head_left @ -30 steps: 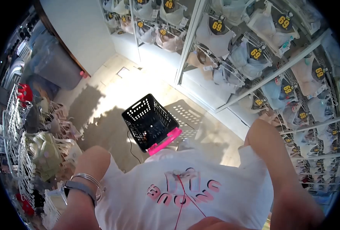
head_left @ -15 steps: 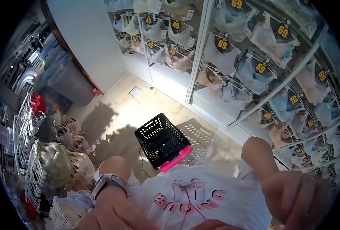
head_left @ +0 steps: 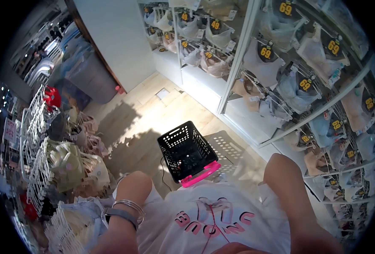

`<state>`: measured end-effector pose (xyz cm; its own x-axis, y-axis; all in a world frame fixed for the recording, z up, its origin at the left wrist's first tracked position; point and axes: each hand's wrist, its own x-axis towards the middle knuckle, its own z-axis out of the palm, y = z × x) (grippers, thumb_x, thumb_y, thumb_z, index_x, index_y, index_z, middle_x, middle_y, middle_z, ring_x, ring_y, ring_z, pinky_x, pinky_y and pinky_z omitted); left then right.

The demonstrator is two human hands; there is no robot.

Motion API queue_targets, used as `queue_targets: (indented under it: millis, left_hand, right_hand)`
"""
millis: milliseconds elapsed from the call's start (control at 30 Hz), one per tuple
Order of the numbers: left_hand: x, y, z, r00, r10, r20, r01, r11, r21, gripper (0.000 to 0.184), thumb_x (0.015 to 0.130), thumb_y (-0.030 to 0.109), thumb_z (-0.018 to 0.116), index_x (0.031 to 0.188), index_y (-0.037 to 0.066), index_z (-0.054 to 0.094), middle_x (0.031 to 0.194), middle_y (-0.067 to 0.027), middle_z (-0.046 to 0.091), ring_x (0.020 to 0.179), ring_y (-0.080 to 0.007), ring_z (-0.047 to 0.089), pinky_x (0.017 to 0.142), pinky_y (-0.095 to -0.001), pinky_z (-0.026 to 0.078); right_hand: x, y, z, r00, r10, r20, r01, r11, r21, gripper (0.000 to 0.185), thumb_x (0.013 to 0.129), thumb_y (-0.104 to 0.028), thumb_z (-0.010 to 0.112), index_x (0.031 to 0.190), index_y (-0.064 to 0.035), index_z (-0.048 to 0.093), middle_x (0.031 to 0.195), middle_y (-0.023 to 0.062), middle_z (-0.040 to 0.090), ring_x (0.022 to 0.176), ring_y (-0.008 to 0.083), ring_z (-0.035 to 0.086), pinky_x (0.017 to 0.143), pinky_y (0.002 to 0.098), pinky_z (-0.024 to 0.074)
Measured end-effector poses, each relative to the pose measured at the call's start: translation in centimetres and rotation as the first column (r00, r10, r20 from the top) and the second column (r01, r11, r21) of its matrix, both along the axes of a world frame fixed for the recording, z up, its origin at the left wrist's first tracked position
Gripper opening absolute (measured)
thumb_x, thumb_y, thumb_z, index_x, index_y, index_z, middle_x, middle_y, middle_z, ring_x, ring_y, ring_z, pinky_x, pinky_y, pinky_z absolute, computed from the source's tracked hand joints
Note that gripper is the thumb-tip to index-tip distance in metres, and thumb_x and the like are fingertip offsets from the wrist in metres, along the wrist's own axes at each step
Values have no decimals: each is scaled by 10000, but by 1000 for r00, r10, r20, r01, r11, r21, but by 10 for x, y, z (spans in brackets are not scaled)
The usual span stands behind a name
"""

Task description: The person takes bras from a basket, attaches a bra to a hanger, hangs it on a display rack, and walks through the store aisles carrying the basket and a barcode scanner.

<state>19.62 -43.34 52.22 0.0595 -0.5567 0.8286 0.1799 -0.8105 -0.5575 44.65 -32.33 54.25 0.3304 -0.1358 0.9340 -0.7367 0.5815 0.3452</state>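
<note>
My left hand [head_left: 115,243] is at the bottom edge, its fingers cut off below the frame. A smartwatch [head_left: 122,216] and silver bracelets [head_left: 139,207] circle that wrist. It is nearest to the pale bras on white hangers [head_left: 75,224] at the lower left; whether it touches them I cannot tell. My right hand [head_left: 316,244] also runs out of the frame at the lower right, fingers hidden. A black shopping basket [head_left: 187,152] with a pink handle [head_left: 201,174] stands on the floor before me, with nothing I can make out inside.
Wall shelves of bras [head_left: 299,86] with 69 tags line the right side, and a rack with 49 tags [head_left: 196,31] stands farther back. A hanger rack [head_left: 35,148] is close on my left. Grey plastic-wrapped bulk [head_left: 90,78] stands by the doorway. A thin cord [head_left: 164,175] lies beside the basket.
Both hands have dropped toward the bottom edge, so the right hand's curled fingers no longer show. The view has shifted, placing the basket and racks slightly farther right.
</note>
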Motion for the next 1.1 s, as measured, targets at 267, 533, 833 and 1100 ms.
queue_targets:
  millis: [267, 533, 833, 1100]
  left_hand:
    - [-98, 10, -222, 187, 982, 11, -415, 89, -906, 385, 873, 194, 514, 1169, -52, 509, 1017, -168, 620, 874, -238, 599, 770, -321, 475]
    - [-95, -57, -518, 91, 977, -191, 681, -201, -704, 229, 921, 131, 518, 1084, -22, 569, 896, -97, 659, 821, -141, 631, 724, -275, 498]
    - [-127, 4, -654, 505, 643, -576, 542, -755, -369, 278, 862, 241, 556, 941, -16, 629, 888, -240, 645, 855, -384, 623, 760, -426, 498]
    - [-185, 79, -729, 546, 365, -754, 560, -829, 5, 653, 690, 504, 726, 1089, 14, 560, 1139, -167, 567, 1121, -341, 532, 920, -444, 457]
  right_hand:
    - [-50, 36, -57, 851, -357, -385, 423, 901, 99, 337, 925, -267, 490, 1176, -44, 466, 1238, 130, 443, 1167, 243, 372, 974, 447, 314]
    - [-144, 87, -357, -24, 221, 975, 764, 634, -125, 217, 870, -72, 549, 1072, 4, 570, 1036, 156, 602, 1001, 302, 553, 861, 374, 424]
    - [-106, 65, -492, -441, -375, 815, 505, 648, 571, 225, 788, -237, 596, 636, -76, 553, 680, 119, 536, 681, 308, 520, 615, 456, 368]
    - [-117, 73, -494, -243, -394, 886, 666, 597, 448, 202, 682, -196, 607, 521, -131, 502, 535, 20, 470, 551, 214, 511, 624, 361, 403]
